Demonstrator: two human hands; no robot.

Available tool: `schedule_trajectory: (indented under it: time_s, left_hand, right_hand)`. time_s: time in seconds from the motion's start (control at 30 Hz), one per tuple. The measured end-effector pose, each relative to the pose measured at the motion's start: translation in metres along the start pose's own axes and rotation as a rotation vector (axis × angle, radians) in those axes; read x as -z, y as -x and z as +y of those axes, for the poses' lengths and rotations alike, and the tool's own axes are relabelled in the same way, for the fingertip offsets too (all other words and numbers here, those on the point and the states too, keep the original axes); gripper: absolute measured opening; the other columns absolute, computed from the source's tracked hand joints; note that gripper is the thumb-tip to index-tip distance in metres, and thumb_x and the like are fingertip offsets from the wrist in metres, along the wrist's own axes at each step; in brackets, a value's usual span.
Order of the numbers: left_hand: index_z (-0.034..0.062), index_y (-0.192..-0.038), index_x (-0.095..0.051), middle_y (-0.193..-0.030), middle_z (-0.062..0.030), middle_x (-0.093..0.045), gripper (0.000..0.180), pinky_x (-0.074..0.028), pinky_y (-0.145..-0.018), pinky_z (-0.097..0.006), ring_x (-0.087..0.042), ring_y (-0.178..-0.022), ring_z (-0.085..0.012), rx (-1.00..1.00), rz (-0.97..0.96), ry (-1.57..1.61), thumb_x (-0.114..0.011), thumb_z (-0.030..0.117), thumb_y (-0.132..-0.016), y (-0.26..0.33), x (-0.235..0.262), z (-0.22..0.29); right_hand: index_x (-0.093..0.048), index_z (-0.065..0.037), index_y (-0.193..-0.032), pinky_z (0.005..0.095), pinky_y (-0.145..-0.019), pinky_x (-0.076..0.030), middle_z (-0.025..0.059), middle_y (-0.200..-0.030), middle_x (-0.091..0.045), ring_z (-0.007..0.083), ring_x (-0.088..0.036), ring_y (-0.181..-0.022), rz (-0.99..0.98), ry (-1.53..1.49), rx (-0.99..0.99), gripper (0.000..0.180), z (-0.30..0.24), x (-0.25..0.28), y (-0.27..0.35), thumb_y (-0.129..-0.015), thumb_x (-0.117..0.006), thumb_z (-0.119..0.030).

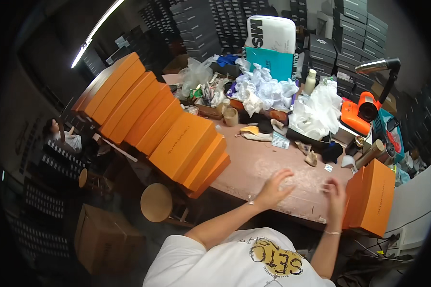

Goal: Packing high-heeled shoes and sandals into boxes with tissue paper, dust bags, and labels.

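Note:
My left hand (272, 192) hovers over the front of the worn pinkish table (254, 165), fingers spread and holding nothing. To its right my right hand (337, 197) is raised with loosely bent fingers apart, and I see nothing in it. Close beside the right hand stand orange boxes (374, 198) at the table's right end. A long leaning row of orange shoebox-like boxes (182, 146) fills the left side, its near end a short way from my left hand. Beyond my hands lie a small white label (328, 168) and a pale blue card (280, 140).
Crumpled white paper (266, 88) and white plastic bags (316, 112) crowd the table's back. An orange device (357, 117) and a desk lamp (378, 67) stand back right. A round stool (156, 202) and a carton (105, 239) are at left; another person (71, 138) sits farther off.

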State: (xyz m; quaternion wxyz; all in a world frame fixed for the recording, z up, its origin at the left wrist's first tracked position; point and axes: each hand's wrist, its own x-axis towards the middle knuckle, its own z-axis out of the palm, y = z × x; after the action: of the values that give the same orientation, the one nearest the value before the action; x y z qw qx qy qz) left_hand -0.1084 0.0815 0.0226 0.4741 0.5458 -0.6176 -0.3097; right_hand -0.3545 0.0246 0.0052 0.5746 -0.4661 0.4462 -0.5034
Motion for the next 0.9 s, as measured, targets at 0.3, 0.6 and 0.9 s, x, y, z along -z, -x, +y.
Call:
schedule_trajectory:
  time_s: [0.3,0.6,0.9]
  left_hand:
    - [0.0017,-0.115,-0.059,-0.128,-0.0176,-0.051,0.033,-0.038,-0.102,-0.040,-0.048,-0.121,-0.0329,0.094,0.869,-0.400,-0.065,0.016,-0.086,0.138,0.282,-0.032]
    - [-0.0066,-0.130,-0.045,-0.123,-0.0255,-0.056,0.058,-0.044,-0.095,-0.040,-0.056,-0.111,-0.0370,0.394,0.399,-0.354,-0.068,0.022,-0.086,0.116,0.320,-0.100]
    - [-0.0037,-0.136,-0.035,-0.129,-0.0164,-0.051,0.064,-0.041,-0.098,-0.034,-0.049,-0.119,-0.0225,0.694,-0.074,0.533,-0.068,0.019,-0.087,0.042,0.028,-0.197]
  right_hand:
    - [-0.008,-0.009,-0.148,0.0255,-0.058,-0.050,0.0148,-0.110,-0.052,0.0158,-0.060,-0.081,-0.516,0.030,-0.187,0.096,0.084,-0.435,0.009,-0.080,-0.075,-0.022]
    - [-0.024,-0.009,-0.141,0.0262,-0.060,-0.050,0.0098,-0.094,-0.062,0.0168,-0.064,-0.080,-0.448,-0.216,-0.360,0.076,0.119,-0.378,-0.004,-0.081,-0.071,-0.011]
    - [-0.047,0.000,-0.126,0.0269,-0.071,-0.053,0.0096,-0.095,-0.064,0.0154,-0.064,-0.086,-0.083,0.204,-0.517,0.049,0.148,-0.078,-0.050,-0.086,-0.068,-0.020]
